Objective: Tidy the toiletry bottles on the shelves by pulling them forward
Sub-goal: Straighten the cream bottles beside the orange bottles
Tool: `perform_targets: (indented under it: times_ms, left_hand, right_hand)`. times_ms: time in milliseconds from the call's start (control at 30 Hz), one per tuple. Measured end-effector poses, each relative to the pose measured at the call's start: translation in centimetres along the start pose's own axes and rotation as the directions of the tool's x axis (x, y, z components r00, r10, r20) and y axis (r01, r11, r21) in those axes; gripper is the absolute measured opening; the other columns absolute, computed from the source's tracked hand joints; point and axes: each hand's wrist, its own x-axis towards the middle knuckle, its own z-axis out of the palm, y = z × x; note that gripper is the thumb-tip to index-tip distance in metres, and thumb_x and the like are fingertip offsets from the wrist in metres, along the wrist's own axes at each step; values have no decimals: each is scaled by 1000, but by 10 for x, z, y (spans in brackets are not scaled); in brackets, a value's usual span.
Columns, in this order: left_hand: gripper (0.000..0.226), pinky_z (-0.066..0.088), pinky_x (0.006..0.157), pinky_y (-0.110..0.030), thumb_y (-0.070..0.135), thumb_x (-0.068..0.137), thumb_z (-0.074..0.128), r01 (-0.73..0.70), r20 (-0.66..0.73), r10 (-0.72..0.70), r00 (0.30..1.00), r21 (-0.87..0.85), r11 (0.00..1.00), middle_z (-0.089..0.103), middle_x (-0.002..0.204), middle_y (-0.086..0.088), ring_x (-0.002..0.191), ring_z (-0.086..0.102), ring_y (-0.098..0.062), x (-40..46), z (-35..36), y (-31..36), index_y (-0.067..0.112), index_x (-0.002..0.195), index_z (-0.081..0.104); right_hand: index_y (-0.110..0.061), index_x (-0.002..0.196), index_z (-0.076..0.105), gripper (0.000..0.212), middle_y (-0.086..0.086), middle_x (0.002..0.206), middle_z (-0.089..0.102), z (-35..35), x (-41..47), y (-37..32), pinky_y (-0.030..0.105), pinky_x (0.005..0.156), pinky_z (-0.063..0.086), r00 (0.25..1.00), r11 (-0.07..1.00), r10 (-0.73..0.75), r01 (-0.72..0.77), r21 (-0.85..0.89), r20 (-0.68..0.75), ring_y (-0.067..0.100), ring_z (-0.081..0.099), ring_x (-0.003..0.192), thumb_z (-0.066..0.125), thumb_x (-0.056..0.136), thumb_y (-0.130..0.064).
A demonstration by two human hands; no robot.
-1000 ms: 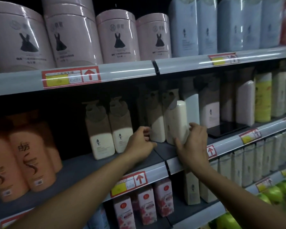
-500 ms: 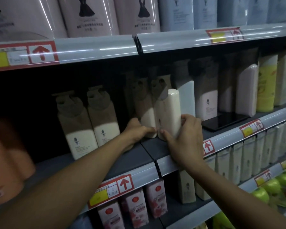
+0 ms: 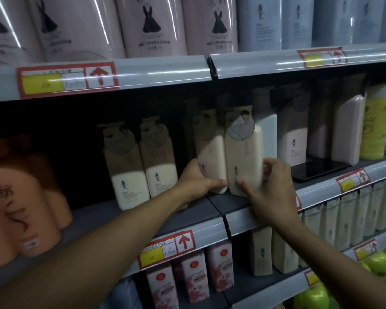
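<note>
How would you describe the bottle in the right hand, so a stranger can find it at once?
Look at the middle shelf, just right of the seam in its front rail. The right hand grips a cream bottle there, beside one gripped by the left hand. Only this bottle has a round pale portrait tag at its neck.

1. Cream bottle [image 3: 243,161] with a brown top and a small dark mark.
2. Cream and brown bottle beside it [image 3: 210,157], same look.
3. Pink tubs [image 3: 152,25] up high, each with a black dress picture.
4. Pale blue packs [image 3: 299,21].
5. Orange bottles [image 3: 20,201] with dark writing.
6. Yellow bottle [image 3: 374,123].
7. Grey shelf edge [image 3: 161,70] with a red and yellow tag [image 3: 65,79], red arrow on white.
8. Green apples [image 3: 374,264].
</note>
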Motion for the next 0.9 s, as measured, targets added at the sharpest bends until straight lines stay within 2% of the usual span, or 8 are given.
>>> perform_targets:
  times_ms: [67,167,300,433,600,767,900]
  left_hand:
    - [87,54,106,-42,37,56,100,-12,-6,12,1000,68,998,65,123,5,114,64,-15,-8,-2,1,23,126,49]
    - [89,53,106,-41,41,59,100,-30,-40,36,999,144,989,63,128,5,117,62,-16,-22,-8,4,25,127,45]
    - [90,49,96,-31,39,63,99,-36,-96,60,994,231,972,61,132,2,121,60,-18,-47,-19,11,21,130,42]
    - [90,50,94,-31,44,62,99,-27,-145,70,987,277,961,61,134,2,121,61,-19,-70,-34,13,23,127,41]
    - [93,55,95,-37,56,58,97,-20,-225,110,968,370,929,62,133,2,120,62,-21,-99,-59,7,28,120,34]
    - [104,50,95,-38,67,58,92,38,-316,140,938,498,866,47,140,-4,127,55,-26,-121,-85,-3,22,132,33]
    - [106,49,90,-34,67,58,92,64,-358,137,924,497,865,44,140,-3,126,55,-24,-130,-104,-14,24,134,31]
  right_hand:
    - [-18,128,52,70,-3,120,48,-6,-1,0,47,96,55,1000,1000,18,-18,-1,25,20,60,106,93,74,-38]
    - [-20,128,55,68,0,123,53,-12,-2,-3,46,93,57,998,1000,14,-13,-26,62,16,62,102,92,74,-39]
    - [-21,130,56,66,1,121,58,-18,-7,-13,45,92,57,992,999,7,-2,-33,125,13,62,98,90,76,-38]
    - [-28,125,56,63,-3,118,63,-17,-12,-23,47,90,59,980,999,-7,17,-49,199,13,65,98,89,74,-45]
    - [-29,133,55,68,-4,123,64,-4,-23,-40,43,90,60,960,998,-51,63,-32,276,11,65,102,88,76,-46]
    - [-32,133,54,66,-7,124,63,17,-35,-61,42,92,60,936,996,-87,92,1,342,8,64,104,85,77,-49]
    - [-31,135,53,67,-8,126,64,35,-44,-77,42,92,60,924,993,-106,117,-9,366,8,64,106,83,79,-51]
